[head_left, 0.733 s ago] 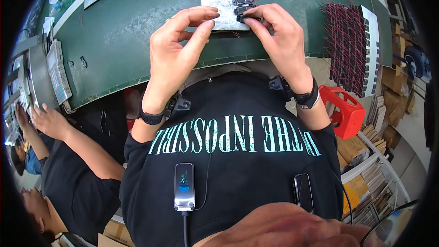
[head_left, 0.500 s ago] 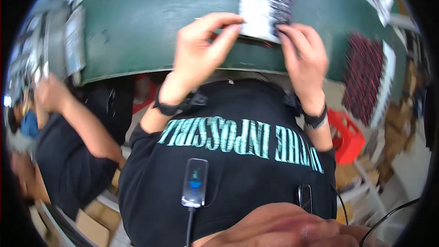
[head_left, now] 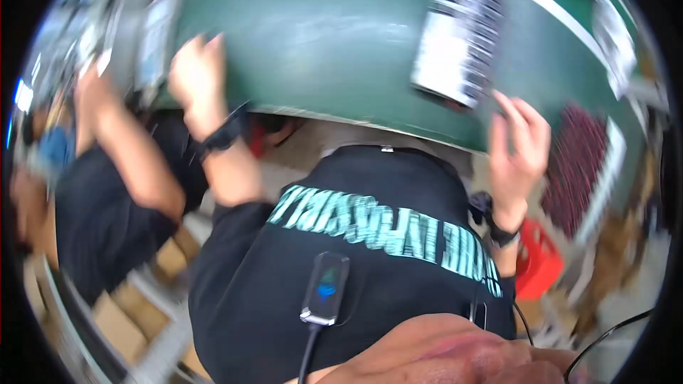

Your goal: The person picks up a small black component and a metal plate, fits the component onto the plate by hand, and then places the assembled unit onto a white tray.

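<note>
My left hand is over the left part of the green table, near its front edge. Motion smears its fingers, so whether anything is in them cannot be made out. My right hand is past the table's front edge, with its fingers apart and no visible object between them. Its fingertips come close to the lower right corner of a white panel. Rows of small dark pieces line that panel's far end and right side; blur hides their kind.
On the right lies a bundle of dark red and black strands beside a pale strip. Below it is a red plastic stool. A co-worker's arm is at the left, next to blurred grey items. Cardboard boxes stand lower left.
My left hand has left the white panel and swung far to the left. My right hand has come off the panel's corner. The whole view has shifted, moving the panel rightward in the picture.
</note>
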Motion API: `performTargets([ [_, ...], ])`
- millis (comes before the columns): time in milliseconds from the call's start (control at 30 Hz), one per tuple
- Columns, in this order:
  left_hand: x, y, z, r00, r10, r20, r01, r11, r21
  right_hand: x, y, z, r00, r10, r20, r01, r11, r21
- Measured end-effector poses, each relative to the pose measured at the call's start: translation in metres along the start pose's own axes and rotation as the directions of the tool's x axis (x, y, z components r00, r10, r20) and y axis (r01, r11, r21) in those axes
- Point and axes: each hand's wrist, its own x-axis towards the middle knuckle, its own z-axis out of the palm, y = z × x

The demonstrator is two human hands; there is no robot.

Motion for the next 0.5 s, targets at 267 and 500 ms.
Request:
performTargets([
  [267,0.018,-0.029,0.003,0.987,0.110,0.121,-0.103,0.993,-0.060,-0.007,0.021,-0.109,0.987,0.075,-0.142,-0.087,0.993,-0.081],
  [500,-0.002,0.052,-0.013,0.979,0.157,0.134,0.067,0.373,-0.925,-0.012,0.137,-0.184,0.948,0.301,-0.104,-0.319,0.904,-0.284],
])
